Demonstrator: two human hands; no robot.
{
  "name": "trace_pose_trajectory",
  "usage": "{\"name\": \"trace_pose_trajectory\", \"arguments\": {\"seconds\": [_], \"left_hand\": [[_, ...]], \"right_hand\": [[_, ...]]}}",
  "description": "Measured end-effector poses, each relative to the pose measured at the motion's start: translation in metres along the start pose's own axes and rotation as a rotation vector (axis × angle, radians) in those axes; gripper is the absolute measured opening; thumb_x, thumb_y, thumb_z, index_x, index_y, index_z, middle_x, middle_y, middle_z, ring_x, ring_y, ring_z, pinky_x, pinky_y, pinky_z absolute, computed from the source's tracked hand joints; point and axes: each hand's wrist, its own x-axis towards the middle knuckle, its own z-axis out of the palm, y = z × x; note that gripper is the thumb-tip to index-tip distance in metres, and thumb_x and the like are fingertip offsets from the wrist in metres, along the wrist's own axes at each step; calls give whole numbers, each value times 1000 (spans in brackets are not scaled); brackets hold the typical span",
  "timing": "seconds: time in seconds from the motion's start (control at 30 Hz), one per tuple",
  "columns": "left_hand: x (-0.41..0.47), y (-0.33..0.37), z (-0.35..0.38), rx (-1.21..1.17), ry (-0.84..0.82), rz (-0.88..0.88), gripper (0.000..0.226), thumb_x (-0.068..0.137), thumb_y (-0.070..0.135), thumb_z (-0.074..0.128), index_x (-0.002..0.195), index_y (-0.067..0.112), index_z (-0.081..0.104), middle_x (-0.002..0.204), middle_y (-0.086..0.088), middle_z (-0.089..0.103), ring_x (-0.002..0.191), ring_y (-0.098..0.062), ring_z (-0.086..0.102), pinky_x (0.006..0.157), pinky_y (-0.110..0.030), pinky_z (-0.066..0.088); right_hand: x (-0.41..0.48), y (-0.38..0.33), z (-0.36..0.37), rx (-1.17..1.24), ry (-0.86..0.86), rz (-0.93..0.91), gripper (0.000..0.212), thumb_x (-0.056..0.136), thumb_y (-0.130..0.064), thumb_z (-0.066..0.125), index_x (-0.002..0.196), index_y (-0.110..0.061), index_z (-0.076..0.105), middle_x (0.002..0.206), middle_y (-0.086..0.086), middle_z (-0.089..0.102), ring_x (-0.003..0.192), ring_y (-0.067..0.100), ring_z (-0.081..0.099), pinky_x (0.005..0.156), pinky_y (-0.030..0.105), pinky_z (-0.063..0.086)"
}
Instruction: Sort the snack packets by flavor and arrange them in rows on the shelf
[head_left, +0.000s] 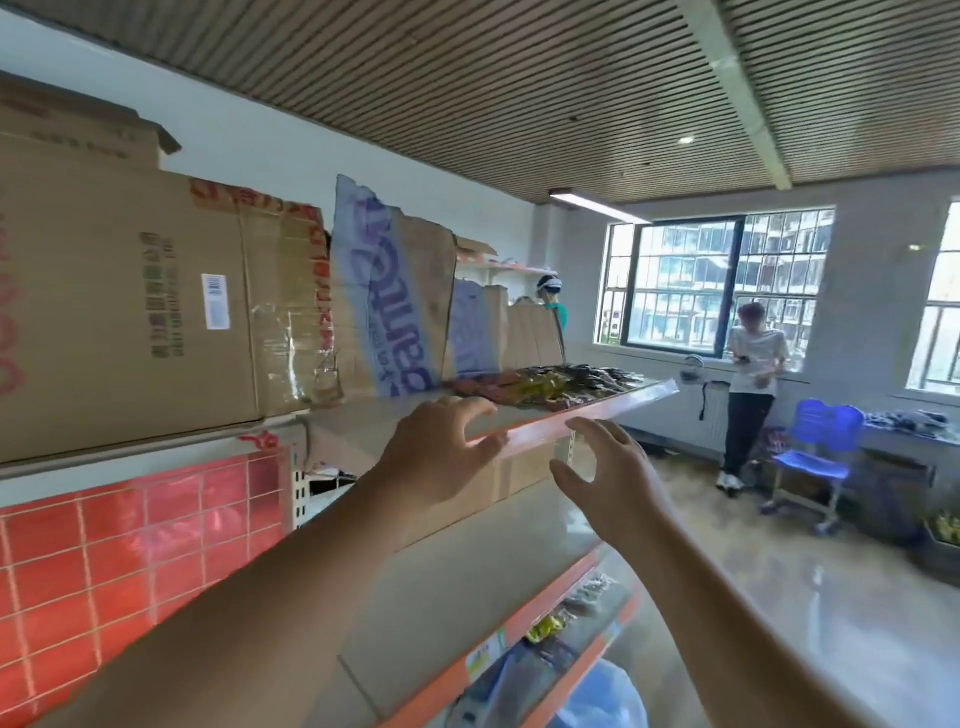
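Brown and yellow snack packets (550, 387) lie heaped on the top shelf (613, 411) — seemingly unsorted, no rows — with the left hand (441, 452) and right hand (608, 483) reaching, fingers spread and empty.

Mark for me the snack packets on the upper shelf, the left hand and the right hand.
snack packets (561, 387): head view, middle of the pile.
left hand (441, 452): head view, back of the hand.
right hand (610, 483): head view, back of the hand.

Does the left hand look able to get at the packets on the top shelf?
Probably yes: the left hand is open over the shelf edge, and nothing stands between it and the packets just beyond.
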Motion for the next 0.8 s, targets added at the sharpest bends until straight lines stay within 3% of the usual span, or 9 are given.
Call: {"name": "trace_pose_trajectory", "arguments": {"seconds": [0.13, 0.2, 0.37, 0.5, 0.63, 0.73, 0.8], "left_hand": [[62, -42, 25, -14, -40, -52, 52, 96, 64, 52, 138, 34, 59, 138, 6, 63, 122, -14, 58, 91, -29, 44], [93, -62, 36, -43, -101, -90, 50, 96, 62, 55, 138, 35, 59, 137, 5, 63, 119, -15, 60, 90, -30, 46], [158, -105, 56, -139, -273, -212, 45, 94, 58, 63, 134, 37, 60, 126, 9, 61, 106, -12, 61, 77, -27, 50], [194, -127, 64, -73, -341, -231, 39, 93, 54, 67, 128, 37, 64, 120, 12, 64, 102, -7, 62, 74, -23, 45], [227, -134, 57, 10, -407, -215, 32, 92, 51, 70, 121, 37, 67, 109, 17, 64, 98, -3, 62, 75, -23, 47], [252, -130, 53, 132, -436, -199, 30, 93, 50, 70, 120, 37, 70, 99, 24, 60, 93, 0, 58, 76, -25, 45], [268, -126, 55, 191, -462, -207, 29, 94, 50, 70, 120, 36, 70, 97, 23, 59, 90, 1, 57, 78, -28, 45]], "right_hand": [[59, 29, 29, -35, -48, -20, 55, 89, -38, 72, 140, -26, 56, 142, -5, 55, 129, 19, 50, 103, 32, 43], [89, 41, 46, -51, -61, -19, 53, 89, -37, 73, 138, -23, 58, 140, -3, 56, 126, 20, 52, 99, 29, 42], [154, 68, 83, -13, -98, -24, 57, 87, -36, 74, 140, -24, 57, 137, -1, 56, 113, 23, 62, 93, 39, 53], [189, 86, 107, 31, -131, -44, 59, 84, -35, 75, 140, -31, 57, 138, -1, 57, 118, 23, 61, 96, 40, 53], [222, 93, 119, 9, -102, -161, 54, 76, -52, 63, 126, -59, 43, 117, -23, 53, 100, -1, 52, 81, 16, 40], [246, 97, 130, 3, -184, -174, 63, 66, -76, 45, 124, -53, 51, 112, -18, 55, 94, 6, 52, 83, 20, 36], [264, 103, 137, -72, -282, -174, 71, 60, -82, 41, 118, -50, 63, 114, -14, 64, 94, 12, 60, 78, 20, 37]]}}
